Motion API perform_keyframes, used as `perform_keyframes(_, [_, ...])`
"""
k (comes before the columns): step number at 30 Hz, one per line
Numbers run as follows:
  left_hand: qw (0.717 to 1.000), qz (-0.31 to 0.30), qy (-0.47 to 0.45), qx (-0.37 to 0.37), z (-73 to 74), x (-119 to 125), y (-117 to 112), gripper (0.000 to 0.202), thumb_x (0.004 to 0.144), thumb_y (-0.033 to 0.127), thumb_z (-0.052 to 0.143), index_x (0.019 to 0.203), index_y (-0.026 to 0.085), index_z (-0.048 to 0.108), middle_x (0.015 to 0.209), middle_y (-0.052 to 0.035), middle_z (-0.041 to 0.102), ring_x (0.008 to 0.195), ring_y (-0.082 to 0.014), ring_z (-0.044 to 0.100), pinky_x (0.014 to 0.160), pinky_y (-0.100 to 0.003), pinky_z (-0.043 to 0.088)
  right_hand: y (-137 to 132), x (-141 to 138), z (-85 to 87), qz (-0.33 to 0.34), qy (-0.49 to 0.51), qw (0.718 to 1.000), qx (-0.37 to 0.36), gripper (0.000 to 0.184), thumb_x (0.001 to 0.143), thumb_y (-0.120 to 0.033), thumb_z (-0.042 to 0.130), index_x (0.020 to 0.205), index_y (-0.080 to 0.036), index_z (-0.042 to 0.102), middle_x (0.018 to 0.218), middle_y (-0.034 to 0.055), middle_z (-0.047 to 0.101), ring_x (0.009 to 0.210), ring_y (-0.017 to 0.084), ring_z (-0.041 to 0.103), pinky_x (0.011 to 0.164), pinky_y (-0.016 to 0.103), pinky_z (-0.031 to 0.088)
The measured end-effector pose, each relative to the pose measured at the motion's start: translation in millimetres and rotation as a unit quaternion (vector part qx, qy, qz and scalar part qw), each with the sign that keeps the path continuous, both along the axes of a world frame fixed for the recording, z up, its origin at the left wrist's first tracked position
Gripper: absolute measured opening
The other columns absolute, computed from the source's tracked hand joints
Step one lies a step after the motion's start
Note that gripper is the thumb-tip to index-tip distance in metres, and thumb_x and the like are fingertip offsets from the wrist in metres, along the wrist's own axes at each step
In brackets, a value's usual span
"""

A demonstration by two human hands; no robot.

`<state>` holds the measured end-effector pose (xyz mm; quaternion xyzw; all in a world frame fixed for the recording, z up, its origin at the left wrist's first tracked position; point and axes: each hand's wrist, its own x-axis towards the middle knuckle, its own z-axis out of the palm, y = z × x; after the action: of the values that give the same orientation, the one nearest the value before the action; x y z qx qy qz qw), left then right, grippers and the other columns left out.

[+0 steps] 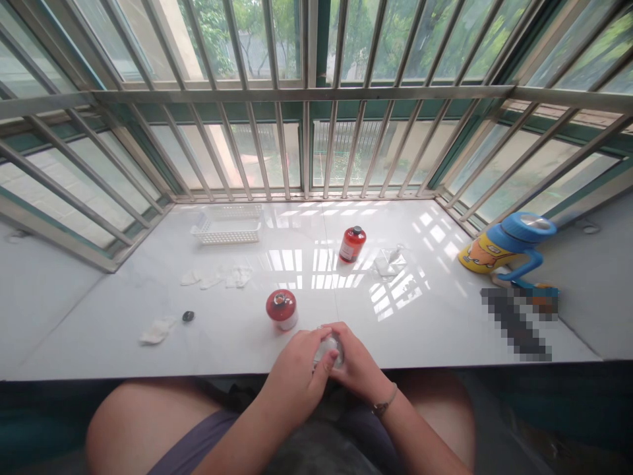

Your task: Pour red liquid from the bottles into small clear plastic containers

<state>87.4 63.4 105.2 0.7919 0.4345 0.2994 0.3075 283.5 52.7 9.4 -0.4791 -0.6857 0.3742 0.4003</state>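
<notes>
Near the table's front edge, my left hand (301,363) and my right hand (355,356) are wrapped around a clear, rounded see-through object (332,344). Fingers cover much of it, so its exact kind cannot be made out. Just left of and beyond my hands stands a red bottle (281,310) with no black cap on its top. A small black cap (188,316) lies further left. Beyond my hands, a second red bottle (353,244) wears its black cap. To its right, a clear see-through item (390,262) rests on the table.
Crumpled white tissues (158,331) lie at the left, with more pieces (239,277) behind. A white plastic basket (228,236) sits near the barred window. At the right are a yellow and blue insulated bottle (504,247) and a blurred dark object (517,324).
</notes>
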Motion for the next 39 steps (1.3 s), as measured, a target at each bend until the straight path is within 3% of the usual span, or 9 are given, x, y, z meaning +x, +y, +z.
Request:
perform_keyframes(3, [0.996,0.067,-0.017,-0.049,1.7,-9.2,1.0,0.034,0.111,0.048,0.048,0.12,0.025,0.071,0.106,-0.0114,0.078,0.096,-0.0297,0.074,0.087,-0.045,0.06,-0.3,1.6,-3.0,0.006,-0.019,1.0,-0.008,0.067,0.088,-0.035,0.086,0.144,-0.029,0.05,0.135,0.0093,0.062,0.122,0.029,0.067,0.106,0.048,0.057])
perform_keyframes(8, [0.983,0.035,-0.063,-0.17,0.0,-12.7,-0.2,0.047,0.112,0.055,0.043,0.143,0.026,0.063,0.143,-0.0129,0.071,0.133,-0.0323,0.067,0.113,-0.049,0.052,-0.2,2.6,-5.8,0.004,-0.018,1.0,-0.015,0.066,0.088,-0.035,0.087,0.143,-0.03,0.05,0.135,0.0089,0.062,0.121,0.029,0.066,0.106,0.048,0.057])
perform_keyframes(14, [0.965,0.11,-0.094,-0.219,-7.8,-16.9,-1.0,0.049,0.112,0.061,0.038,0.127,0.023,0.065,0.121,-0.0118,0.077,0.112,-0.0313,0.073,0.102,-0.049,0.056,1.1,4.0,-6.8,0.007,-0.019,1.0,-0.013,0.071,0.086,-0.036,0.089,0.145,-0.031,0.05,0.138,0.009,0.061,0.123,0.03,0.066,0.108,0.049,0.056])
perform_keyframes(18, [0.966,0.019,-0.106,-0.234,-10.0,-18.1,-3.0,0.047,0.114,0.055,0.04,0.148,0.028,0.058,0.151,-0.0113,0.067,0.143,-0.0302,0.061,0.123,-0.049,0.045,1.1,3.5,-6.5,0.006,-0.011,1.0,-0.01,0.067,0.087,-0.033,0.088,0.143,-0.031,0.051,0.135,0.0076,0.063,0.12,0.029,0.066,0.105,0.047,0.057])
perform_keyframes(20, [0.967,-0.01,-0.1,-0.234,-11.1,-16.9,-5.2,0.048,0.114,0.053,0.042,0.152,0.028,0.054,0.152,-0.0124,0.065,0.143,-0.0301,0.06,0.122,-0.049,0.046,0.8,3.1,-6.4,0.005,-0.007,1.0,-0.008,0.065,0.088,-0.032,0.086,0.142,-0.031,0.051,0.133,0.0072,0.063,0.119,0.028,0.067,0.104,0.046,0.057])
perform_keyframes(24, [0.978,0.051,-0.088,-0.182,-14.3,-15.4,-7.5,0.042,0.113,0.051,0.041,0.14,0.025,0.061,0.136,-0.0137,0.07,0.128,-0.0312,0.067,0.114,-0.051,0.053,0.6,3.1,-5.6,0.006,-0.013,1.0,-0.005,0.069,0.086,-0.033,0.089,0.143,-0.03,0.05,0.134,0.0082,0.062,0.119,0.029,0.066,0.104,0.047,0.057])
perform_keyframes(30, [0.984,0.009,-0.06,-0.169,-16.0,-12.2,-8.4,0.046,0.11,0.036,0.051,0.156,0.029,0.051,0.156,-0.0122,0.061,0.147,-0.0313,0.057,0.124,-0.054,0.047,1.2,2.7,-4.7,0.011,-0.011,1.0,-0.005,0.064,0.09,-0.034,0.085,0.143,-0.03,0.05,0.132,0.008,0.062,0.116,0.028,0.066,0.101,0.046,0.057])
perform_keyframes(34, [0.989,0.039,-0.051,-0.134,-20.0,-9.9,-8.6,0.042,0.105,0.034,0.059,0.145,0.024,0.054,0.134,-0.0139,0.07,0.129,-0.0309,0.069,0.117,-0.054,0.053,1.2,3.1,-8.1,0.01,-0.01,1.0,0.002,0.067,0.089,-0.03,0.084,0.145,-0.031,0.049,0.134,0.0085,0.061,0.118,0.028,0.066,0.103,0.046,0.057])
perform_keyframes(39, [0.992,0.024,-0.033,-0.12,-24.2,-11.1,-5.4,0.074,0.093,0.029,0.077,0.159,0.029,0.043,0.158,-0.0127,0.059,0.149,-0.0328,0.057,0.126,-0.056,0.047,2.0,3.0,-7.6,0.01,-0.006,1.0,0.005,0.069,0.087,-0.033,0.087,0.145,-0.031,0.05,0.134,0.0084,0.063,0.119,0.028,0.067,0.104,0.046,0.057])
